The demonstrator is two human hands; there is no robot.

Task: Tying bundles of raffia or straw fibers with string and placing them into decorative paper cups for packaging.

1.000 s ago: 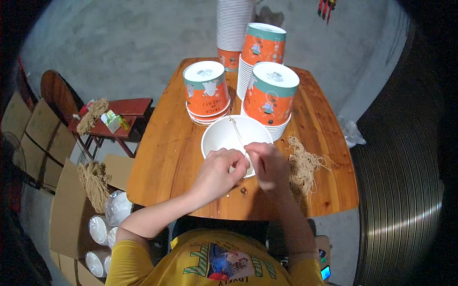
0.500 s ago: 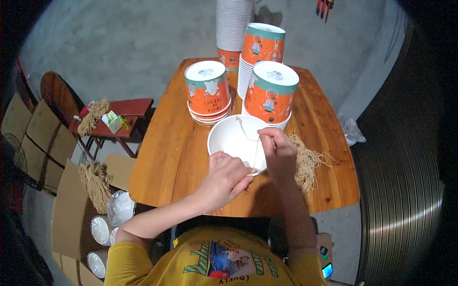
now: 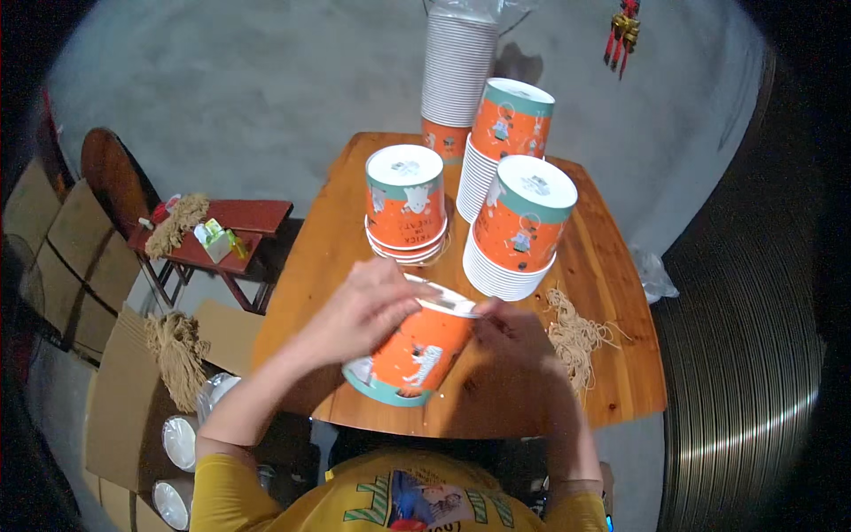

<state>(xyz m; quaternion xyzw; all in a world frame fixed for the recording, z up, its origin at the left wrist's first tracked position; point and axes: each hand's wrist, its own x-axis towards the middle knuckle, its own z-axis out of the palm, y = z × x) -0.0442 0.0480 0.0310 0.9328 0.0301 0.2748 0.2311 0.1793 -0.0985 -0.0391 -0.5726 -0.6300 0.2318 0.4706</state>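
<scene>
An orange paper bucket (image 3: 417,355) with a teal band is tilted over the near part of the wooden table. Its white rim points up and away, and its teal base end leans towards me. My left hand (image 3: 368,306) grips the bucket's rim from the left, thumb on the outside. On the opposite side, my right hand (image 3: 514,335) pinches the rim with bent fingers; any cord between them is too shadowed to make out. Beside the right hand lies a loose heap of beige cord (image 3: 574,341).
Upside-down orange buckets stand in stacks on the wooden table (image 3: 310,293): one left (image 3: 405,213), one right (image 3: 523,230), taller ones behind. A red bench (image 3: 257,217) with cord and a small box stands left. Cartons (image 3: 124,408) and wrapped white tubs are lower left.
The bucket has tipped from mouth-up to leaning, so its printed orange side shows. My left hand moved up and left onto the rim. The cord across the mouth is out of sight.
</scene>
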